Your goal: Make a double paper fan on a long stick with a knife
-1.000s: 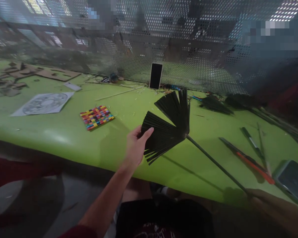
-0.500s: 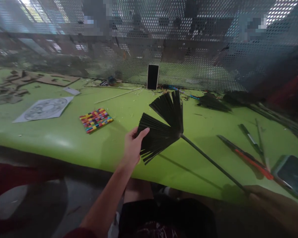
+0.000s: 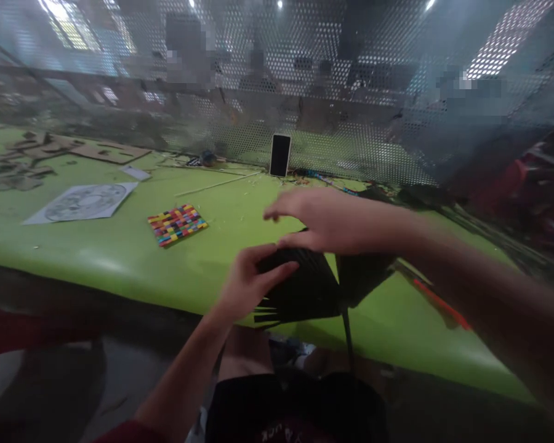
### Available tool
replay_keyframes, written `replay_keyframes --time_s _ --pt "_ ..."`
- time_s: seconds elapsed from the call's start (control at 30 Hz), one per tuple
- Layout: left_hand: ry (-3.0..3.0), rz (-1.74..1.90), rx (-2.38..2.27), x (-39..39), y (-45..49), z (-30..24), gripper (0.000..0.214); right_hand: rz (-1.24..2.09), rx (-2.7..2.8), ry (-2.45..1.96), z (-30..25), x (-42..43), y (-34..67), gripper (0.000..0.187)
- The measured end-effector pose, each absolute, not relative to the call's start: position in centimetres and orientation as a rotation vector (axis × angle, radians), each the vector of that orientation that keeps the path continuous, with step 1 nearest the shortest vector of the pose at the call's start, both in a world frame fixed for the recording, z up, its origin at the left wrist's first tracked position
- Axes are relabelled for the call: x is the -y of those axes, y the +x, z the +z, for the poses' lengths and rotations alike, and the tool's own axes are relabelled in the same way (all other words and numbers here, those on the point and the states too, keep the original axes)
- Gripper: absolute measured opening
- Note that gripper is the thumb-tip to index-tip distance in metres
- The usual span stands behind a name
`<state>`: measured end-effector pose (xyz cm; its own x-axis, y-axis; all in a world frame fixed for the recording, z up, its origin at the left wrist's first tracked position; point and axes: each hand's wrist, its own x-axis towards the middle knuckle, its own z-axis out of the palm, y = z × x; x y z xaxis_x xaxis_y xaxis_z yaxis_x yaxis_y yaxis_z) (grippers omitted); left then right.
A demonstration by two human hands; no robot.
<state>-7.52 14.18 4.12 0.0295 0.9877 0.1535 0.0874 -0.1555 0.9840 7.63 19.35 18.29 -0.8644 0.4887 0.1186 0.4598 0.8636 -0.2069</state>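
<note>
Clock directions taken from the fan, 12 o'clock pointing away from the person

Black cloth (image 3: 295, 403) with pale lettering, across the lap, at 6 o'clock

Thin dark stem (image 3: 348, 335), running from the base of the fan towards 6 o'clock, past the near edge of the surface

Dark, pleated, leaf-like fan (image 3: 309, 289) with slit ends, in two lobes, held over the near part of the surface

Left hand (image 3: 242, 286), at 9 o'clock: closed in a pinch on the outer edge of the fan, thumb on the near face

Right hand (image 3: 325, 220), at 12 o'clock: slightly blurred, half spread, a gap between thumb and forefinger; thumb at the fan's upper edge, contact not discernible

Orange, slender-handled tool (image 3: 443, 304), at 3 o'clock, partly behind the right forearm

Glossy lime-green surface (image 3: 133, 264), under all of these

Multicoloured woven rectangular mat (image 3: 178, 226), lying flat at 10 o'clock

White sheet (image 3: 83, 202) with a grey ring design, further out at 10 o'clock

Thin pale stick (image 3: 221, 184), between 10 and 11 o'clock

Brown flat cut-out board (image 3: 111, 152), far at 10 o'clock

Black-screened phone (image 3: 280, 155) with pale rim, upright at 11 o'clock

Grey perforated screen (image 3: 253, 111), behind the phone
</note>
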Motion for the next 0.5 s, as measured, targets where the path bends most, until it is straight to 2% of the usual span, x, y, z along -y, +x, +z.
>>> replay_keyframes --time_s 0.17,0.3,0.5 --pt "1.481 1.082 -1.168 -13.6 -7.4 4.9 0.030 0.854 3.174 -0.743 18.0 -23.3 8.3 0.023" --pt "1.636 1.059 -1.234 -13.9 -7.3 4.6 0.033 0.872 3.117 -0.844 17.7 -22.9 9.9 0.021" --pt "1.567 1.049 -1.131 -14.1 -6.8 4.5 0.032 0.917 3.046 -0.933 17.5 -23.3 11.5 0.024"
